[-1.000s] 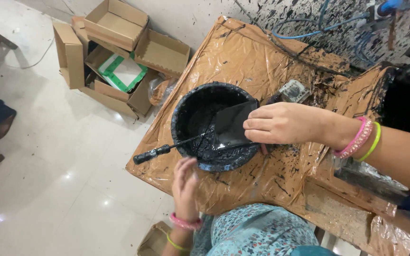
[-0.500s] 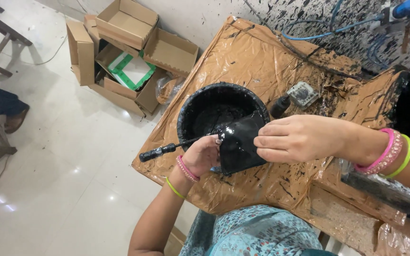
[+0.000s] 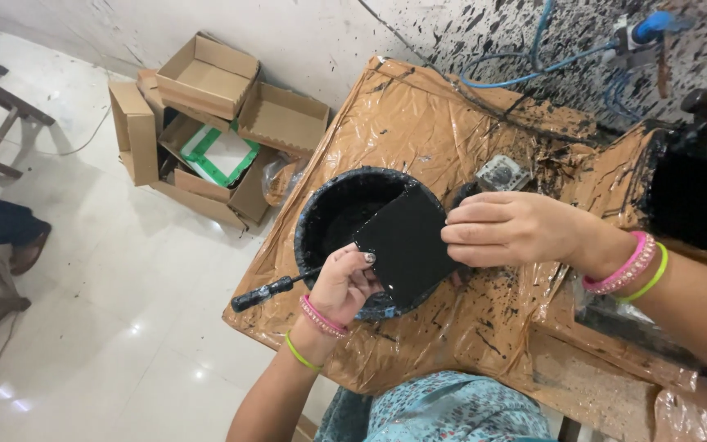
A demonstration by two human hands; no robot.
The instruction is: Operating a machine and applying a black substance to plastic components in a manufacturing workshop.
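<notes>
A black basin [image 3: 329, 214] of black paint sits on a table wrapped in brown plastic [image 3: 419, 123]. My right hand [image 3: 513, 229] pinches the right edge of a flat square black-coated plate [image 3: 407, 241] held tilted over the basin. My left hand [image 3: 344, 282] is at the plate's lower left corner, fingers curled around a black-handled tool [image 3: 267, 290] whose handle sticks out left past the basin rim. Pink and green bangles are on both wrists.
Open cardboard boxes [image 3: 206, 123] lie on the white tiled floor left of the table. A small grey device [image 3: 501, 173] sits behind the basin. Blue cables [image 3: 533, 57] run along the paint-spattered wall. Another person's leg and shoe [image 3: 6, 233] show at far left beside wooden furniture legs.
My left hand rose from the table's front edge to the basin and took hold of the tool. The plate has been lifted and tilted more upright over the basin.
</notes>
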